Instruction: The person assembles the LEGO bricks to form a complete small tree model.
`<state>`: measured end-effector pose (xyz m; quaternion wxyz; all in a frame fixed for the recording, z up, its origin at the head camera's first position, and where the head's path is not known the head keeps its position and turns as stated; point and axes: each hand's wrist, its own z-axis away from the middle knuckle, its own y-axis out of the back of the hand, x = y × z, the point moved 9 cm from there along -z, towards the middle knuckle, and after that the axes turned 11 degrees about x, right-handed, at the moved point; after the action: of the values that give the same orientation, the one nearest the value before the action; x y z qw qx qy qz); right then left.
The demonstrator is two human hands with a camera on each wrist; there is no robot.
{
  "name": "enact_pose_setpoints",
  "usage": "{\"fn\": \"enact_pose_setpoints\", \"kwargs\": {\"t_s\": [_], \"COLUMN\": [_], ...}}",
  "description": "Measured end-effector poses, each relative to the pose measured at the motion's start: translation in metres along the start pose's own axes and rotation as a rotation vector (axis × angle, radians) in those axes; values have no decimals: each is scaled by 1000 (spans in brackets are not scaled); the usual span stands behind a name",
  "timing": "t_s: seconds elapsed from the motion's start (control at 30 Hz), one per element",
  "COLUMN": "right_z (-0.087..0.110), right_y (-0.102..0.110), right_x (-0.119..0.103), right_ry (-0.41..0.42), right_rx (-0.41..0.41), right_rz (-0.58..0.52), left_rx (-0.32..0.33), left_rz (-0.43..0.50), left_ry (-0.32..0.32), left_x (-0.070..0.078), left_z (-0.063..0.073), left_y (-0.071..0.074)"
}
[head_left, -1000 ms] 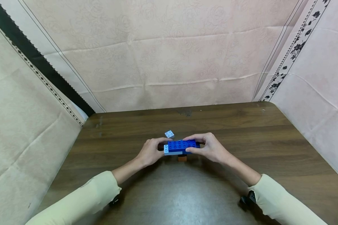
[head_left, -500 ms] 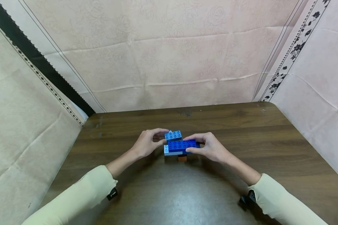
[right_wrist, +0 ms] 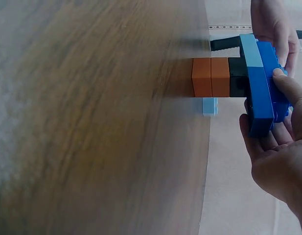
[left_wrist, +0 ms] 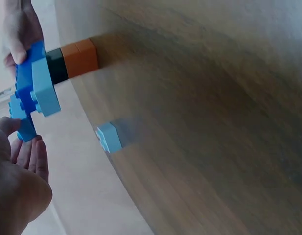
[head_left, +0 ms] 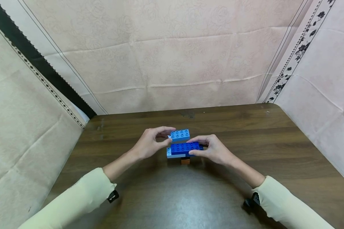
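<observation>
My left hand pinches a medium-blue building brick between thumb and fingers, just behind and above the stack in the head view. With thumb and fingers, my right hand grips the right part of the dark-blue long brick on top of the stack. Under it sit a light-blue brick at the left and another blue brick. Below these, a dark brick stands on two orange bricks, plain in the right wrist view.
A loose light-blue brick lies on the wooden table behind the stack, mostly hidden in the head view. Light patterned cloth hangs around the table's back and sides.
My left hand has come away from the stack's left end, bringing the medium-blue brick into sight, then up and rightward behind the stack. My right hand keeps its grip in place.
</observation>
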<state>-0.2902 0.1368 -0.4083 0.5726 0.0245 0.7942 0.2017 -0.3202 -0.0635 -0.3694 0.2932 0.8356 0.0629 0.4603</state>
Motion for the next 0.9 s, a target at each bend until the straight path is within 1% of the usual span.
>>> {"fn": "enact_pose_setpoints", "kwargs": {"t_s": [0.13, 0.27, 0.5, 0.63, 0.9], "right_z": [0, 0, 0, -1, -1], "right_y": [2, 2, 2, 2, 1], "right_x": [1, 3, 4, 4, 5], "right_ry": [0, -12, -12, -11, -12], "right_rx": [14, 13, 10, 13, 7], "right_rz": [16, 11, 26, 37, 27], "left_rx": [-27, -49, -64, -61, -21], "left_rz": [29, 48, 60, 53, 59], "left_ry": [-16, -33, -34, -29, -15], "left_x": [9, 15, 15, 15, 13], "left_z": [5, 9, 13, 15, 20], "left_y": [-6, -11, -15, -16, -17]}}
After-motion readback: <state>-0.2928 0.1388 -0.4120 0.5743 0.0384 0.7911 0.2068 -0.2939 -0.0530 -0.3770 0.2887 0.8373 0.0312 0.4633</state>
